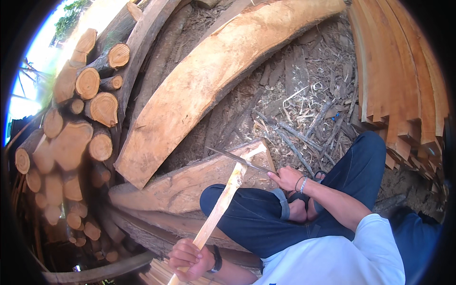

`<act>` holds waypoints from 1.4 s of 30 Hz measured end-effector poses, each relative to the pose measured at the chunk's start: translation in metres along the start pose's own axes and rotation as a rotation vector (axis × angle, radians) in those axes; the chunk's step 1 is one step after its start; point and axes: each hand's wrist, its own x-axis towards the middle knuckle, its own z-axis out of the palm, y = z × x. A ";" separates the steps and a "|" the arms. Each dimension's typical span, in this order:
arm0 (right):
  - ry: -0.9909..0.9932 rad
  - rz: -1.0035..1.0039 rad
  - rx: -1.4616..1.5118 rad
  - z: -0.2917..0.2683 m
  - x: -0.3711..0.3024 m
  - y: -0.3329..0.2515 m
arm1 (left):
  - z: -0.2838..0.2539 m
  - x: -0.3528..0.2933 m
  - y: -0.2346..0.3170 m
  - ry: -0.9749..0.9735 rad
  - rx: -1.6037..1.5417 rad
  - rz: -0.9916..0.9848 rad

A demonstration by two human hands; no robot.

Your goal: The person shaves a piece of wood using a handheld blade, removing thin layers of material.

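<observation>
My left hand [191, 259] is closed round the lower end of a long pale wooden stick [218, 209]. The stick slants up and to the right, and its rough, whittled far part lies over a wooden slab [175, 190]. In my right hand [287, 178] is a knife with a long, thin, dark blade [223, 153]. That blade lies across the stick near its far end and seems to touch it. My fingers hide the knife's handle. A dark band circles my left wrist; a bracelet circles my right one.
Cut logs [88, 83] are stacked at the left. A big curved slab [209, 71] lies beyond my legs. Long sawn boards [399, 61] are piled at the far right. Wood shavings [304, 95] and thin branches [297, 137] litter the ground. Pale strips [156, 273] lie by my left forearm.
</observation>
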 end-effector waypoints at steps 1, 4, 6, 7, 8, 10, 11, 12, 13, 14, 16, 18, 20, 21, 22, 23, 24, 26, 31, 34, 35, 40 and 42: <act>0.004 -0.021 -0.001 0.004 -0.002 0.001 | 0.001 0.000 0.000 -0.034 -0.013 -0.008; 0.002 -0.069 -0.012 0.009 -0.008 0.003 | 0.004 -0.002 0.000 -0.101 -0.017 0.024; -0.020 -0.085 -0.027 0.004 -0.013 -0.002 | 0.004 -0.002 -0.001 -0.133 -0.024 0.008; -0.012 -0.070 0.003 0.008 -0.009 0.002 | 0.004 -0.002 0.001 -0.153 -0.023 0.003; 0.002 -0.054 0.035 0.013 0.000 0.010 | 0.006 0.000 0.001 -0.158 -0.036 -0.001; 0.008 0.011 0.081 0.016 0.013 0.013 | 0.007 0.002 0.000 -0.166 -0.052 -0.005; -0.001 0.010 0.061 0.014 0.011 0.011 | 0.006 0.002 0.000 -0.173 -0.055 -0.008; -0.010 0.011 0.041 0.013 0.005 0.011 | 0.005 0.000 0.001 -0.179 -0.059 -0.011; -0.018 0.018 0.018 0.010 -0.001 0.010 | 0.004 -0.002 0.001 -0.182 -0.067 -0.019; 0.018 -0.032 0.035 0.017 -0.002 0.012 | 0.003 -0.004 0.002 -0.126 -0.050 -0.010; 0.005 -0.024 0.014 0.019 -0.008 0.007 | 0.002 -0.008 0.003 -0.013 -0.017 0.006; 0.020 -0.014 -0.011 0.023 -0.003 0.016 | 0.002 -0.009 0.000 0.061 -0.030 0.004; 0.024 0.039 0.071 0.028 0.010 0.026 | 0.004 -0.008 -0.001 0.109 -0.006 0.016; 0.024 0.062 0.113 0.030 0.015 0.030 | 0.005 -0.009 0.000 0.109 -0.006 0.014; 0.014 0.028 0.083 0.024 0.008 0.018 | 0.003 -0.008 0.000 0.107 0.001 0.010; 0.008 0.020 0.077 0.022 0.003 0.013 | 0.002 -0.009 0.000 0.109 0.003 0.006; 0.002 0.012 0.072 0.022 -0.002 0.008 | 0.002 -0.008 0.001 0.115 0.017 0.015; -0.006 0.028 0.061 0.022 -0.003 0.013 | 0.005 -0.007 0.000 0.130 0.031 0.023; -0.012 0.109 0.059 0.013 0.006 0.017 | 0.001 -0.002 -0.003 0.135 0.003 0.010; 0.002 0.046 0.075 0.027 0.003 0.019 | -0.001 -0.001 -0.002 0.143 -0.010 0.004; 0.008 0.021 0.048 0.028 0.003 0.020 | -0.001 -0.001 -0.002 0.153 -0.017 0.002; 0.015 0.067 0.076 0.025 0.020 0.031 | -0.002 0.001 -0.003 0.179 -0.053 -0.012; 0.046 0.045 0.082 0.028 0.013 0.028 | -0.004 0.001 -0.002 0.153 -0.059 -0.024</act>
